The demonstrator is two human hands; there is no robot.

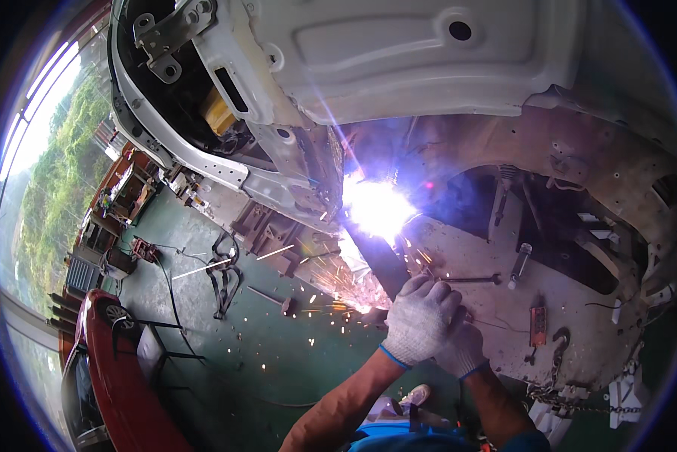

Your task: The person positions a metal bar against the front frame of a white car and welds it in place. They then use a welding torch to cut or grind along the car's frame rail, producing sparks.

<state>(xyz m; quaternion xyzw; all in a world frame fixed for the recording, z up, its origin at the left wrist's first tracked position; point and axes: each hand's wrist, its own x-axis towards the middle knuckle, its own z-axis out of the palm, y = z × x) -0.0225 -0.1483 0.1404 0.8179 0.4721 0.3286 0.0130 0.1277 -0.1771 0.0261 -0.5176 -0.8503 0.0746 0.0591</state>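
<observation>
A blinding white-violet welding arc (378, 208) burns against the lower edge of a bare car body panel (308, 166). My left hand (421, 320), in a whitish knit glove, is closed with its knuckles up, just below the dark strip (380, 260) that runs down from the glare. Right behind and partly under it, my gloved right hand (463, 348) is also closed. Both seem to grip a welding torch, but gloves and glare hide most of it. Orange sparks (346, 282) spray down and left from the arc.
A wrench (470, 279), a clear cylinder (520, 265) and a red box-shaped device (538, 325) lie on the pale platform right of my hands. Chain (557, 354) hangs at its edge. On the green floor are a hammer (282, 303) and metal frames (224, 275). A red car (112, 377) stands left.
</observation>
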